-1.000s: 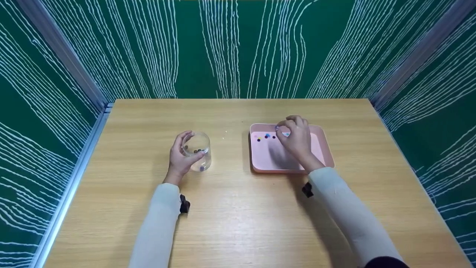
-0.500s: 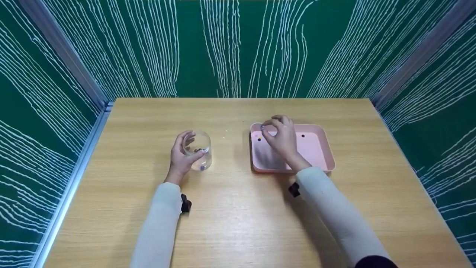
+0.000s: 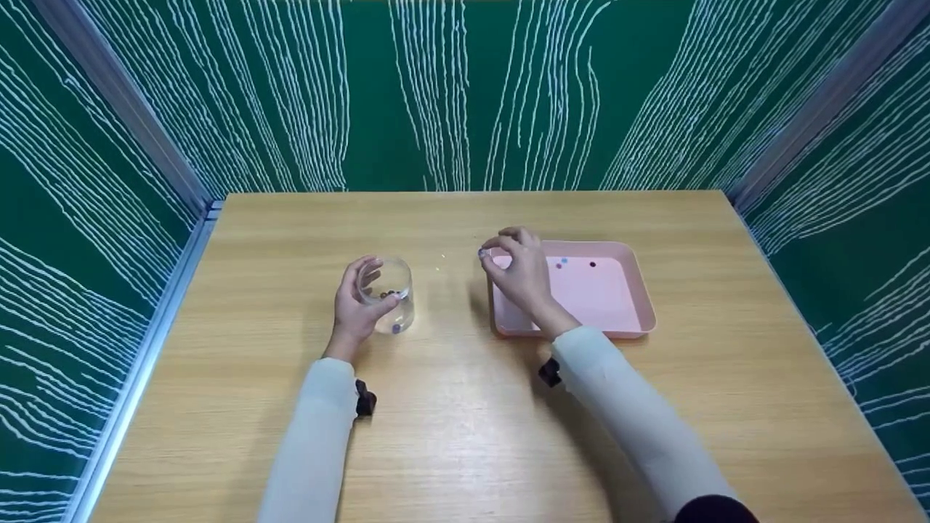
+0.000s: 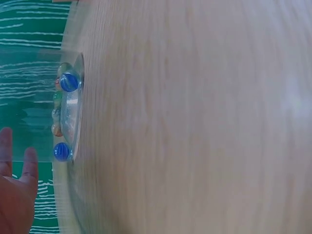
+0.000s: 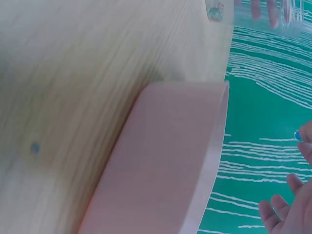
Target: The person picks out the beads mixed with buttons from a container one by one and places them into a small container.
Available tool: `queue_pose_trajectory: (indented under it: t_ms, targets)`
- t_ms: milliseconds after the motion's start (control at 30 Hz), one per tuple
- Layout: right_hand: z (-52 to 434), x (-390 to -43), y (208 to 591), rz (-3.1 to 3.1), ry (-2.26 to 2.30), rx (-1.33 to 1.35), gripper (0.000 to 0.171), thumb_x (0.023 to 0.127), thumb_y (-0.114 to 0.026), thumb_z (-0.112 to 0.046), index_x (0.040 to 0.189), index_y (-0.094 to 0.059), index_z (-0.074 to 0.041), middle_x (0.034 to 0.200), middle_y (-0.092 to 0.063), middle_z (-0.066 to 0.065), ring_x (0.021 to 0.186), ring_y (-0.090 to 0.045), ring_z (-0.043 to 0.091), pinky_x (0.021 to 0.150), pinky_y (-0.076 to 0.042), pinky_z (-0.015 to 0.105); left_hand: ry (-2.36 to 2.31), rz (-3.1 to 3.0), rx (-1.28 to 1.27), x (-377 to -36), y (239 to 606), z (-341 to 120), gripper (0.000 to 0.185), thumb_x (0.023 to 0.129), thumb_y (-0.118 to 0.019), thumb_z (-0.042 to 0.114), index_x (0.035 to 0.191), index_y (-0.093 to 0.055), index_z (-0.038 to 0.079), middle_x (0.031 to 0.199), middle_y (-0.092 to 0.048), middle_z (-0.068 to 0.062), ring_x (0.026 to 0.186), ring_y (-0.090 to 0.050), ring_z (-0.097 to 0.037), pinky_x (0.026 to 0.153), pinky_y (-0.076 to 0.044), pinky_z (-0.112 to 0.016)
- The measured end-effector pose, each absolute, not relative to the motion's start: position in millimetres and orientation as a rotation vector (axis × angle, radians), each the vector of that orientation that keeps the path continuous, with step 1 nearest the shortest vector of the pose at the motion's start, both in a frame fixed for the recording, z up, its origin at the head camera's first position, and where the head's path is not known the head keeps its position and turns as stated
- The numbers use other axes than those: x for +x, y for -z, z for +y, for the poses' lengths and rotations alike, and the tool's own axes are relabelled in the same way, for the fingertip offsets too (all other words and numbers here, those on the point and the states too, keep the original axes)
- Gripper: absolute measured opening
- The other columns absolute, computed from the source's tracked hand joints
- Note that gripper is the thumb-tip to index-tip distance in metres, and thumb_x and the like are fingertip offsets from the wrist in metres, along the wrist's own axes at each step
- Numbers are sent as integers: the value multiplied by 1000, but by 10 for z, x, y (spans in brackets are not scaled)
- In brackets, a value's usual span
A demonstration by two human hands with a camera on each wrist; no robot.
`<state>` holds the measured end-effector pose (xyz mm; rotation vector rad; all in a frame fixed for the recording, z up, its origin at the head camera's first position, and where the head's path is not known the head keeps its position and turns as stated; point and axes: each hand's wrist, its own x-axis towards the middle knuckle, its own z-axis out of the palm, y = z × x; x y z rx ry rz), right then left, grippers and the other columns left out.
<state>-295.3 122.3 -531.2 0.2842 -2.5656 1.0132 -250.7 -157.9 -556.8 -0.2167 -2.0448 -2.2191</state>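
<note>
- Head view: left hand [image 3: 357,305] curls round a clear glass [image 3: 387,294] standing upright on the desk [image 3: 450,421], fingers wrapped on its left side, thumb at the near side. Dark marbles sit in the glass bottom, one blue by the base.
- Head view: right hand [image 3: 517,274] hangs over the left edge of the pink tray [image 3: 625,319], thumb & forefinger pinching a small blue marble [image 3: 482,252]. The pinch sits just past the tray's left rim, between tray & glass, well apart from the glass.
- Head view: two marbles lie loose on the tray's far part, one light blue, one dark.
- L wrist view: glass base [image 4: 68,117] seen side-on against the desk; two blue marbles w/ others packed between them. Fingertips [image 4: 30,163] show at the lower left beside the glass wall.
- R wrist view: tray wall [image 5: 165,161] fills the middle, resting on the desk. Blue marble [image 5: 298,135] at the right edge between fingertips; other fingers [image 5: 287,214] curl loosely below. Glass visible far off at top, blurred.
</note>
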Motion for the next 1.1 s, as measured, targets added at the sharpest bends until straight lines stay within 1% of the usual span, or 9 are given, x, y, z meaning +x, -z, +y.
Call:
queue_pose_trajectory:
  t_ms: [233, 300, 433, 533, 700, 800, 1100]
  targets:
    - [1110, -2899, 5346, -2589, -1024, 324, 16, 86, -69, -31, 96, -73, -20, 121, -58, 6, 115, -51, 24, 96, -46, 42, 2220, -2025, -195, -2503, 5564, -1545, 73, 70, -74, -5, 135, -42, -4, 137, -48, -26, 126, -44, -38, 111, -23, -64]
    - [1073, -2880, 5350, -2600, -1016, 329, 16, 86, -69, -32, 96, -73, -21, 122, -58, 5, 115, -51, 24, 95, -45, 41, 2220, -2017, -195, -2504, 5569, -1540, 73, 70, -74, -6, 135, -42, -3, 137, -48, -26, 127, -43, -40, 111, -23, -64]
    - [978, -2839, 5344, -2617, -1035, 346, 16, 86, -68, -32, 97, -73, -21, 123, -58, 5, 116, -51, 25, 95, -45, 41, 2215, -2021, -199, -2501, 5574, -1547, 73, 70, -73, -5, 136, -41, -4, 137, -47, -28, 128, -43, -40, 111, -23, -64]
    - [895, -2809, 5349, -2601, -1068, 390, 15, 86, -68, -30, 96, -73, -19, 121, -58, 7, 115, -51, 26, 95, -45, 42, 2226, -2027, -208, -2496, 5569, -1555, 73, 71, -72, -4, 137, -39, -4, 139, -45, -28, 129, -40, -41, 112, -21, -64]
    - [753, -2756, 5357, -2593, -1111, 429, 13, 87, -68, -29, 95, -73, -20, 120, -58, 6, 116, -49, 24, 97, -44, 42, 2228, -2010, -222, -2496, 5562, -1552, 73, 71, -72, -4, 136, -38, -7, 138, -45, -30, 130, -34, -52, 110, -19, -66]
    - [672, -2723, 5355, -2593, -1129, 449, 14, 87, -68, -29, 96, -73, -21, 121, -57, 4, 117, -49, 23, 98, -44, 41, 2227, -1992, -224, -2492, 5583, -1549, 73, 70, -72, -5, 135, -39, -8, 138, -45, -32, 129, -34, -54, 109, -20, -68]
    - [468, -2678, 5344, -2494, -1190, 542, 13, 87, -69, -28, 97, -73, -21, 120, -60, 6, 114, -53, 22, 96, -45, 39, 2206, -1991, -231, -2504, 5627, -1560, 74, 70, -72, -4, 137, -39, -6, 138, -44, -32, 130, -36, -51, 110, -21, -66]
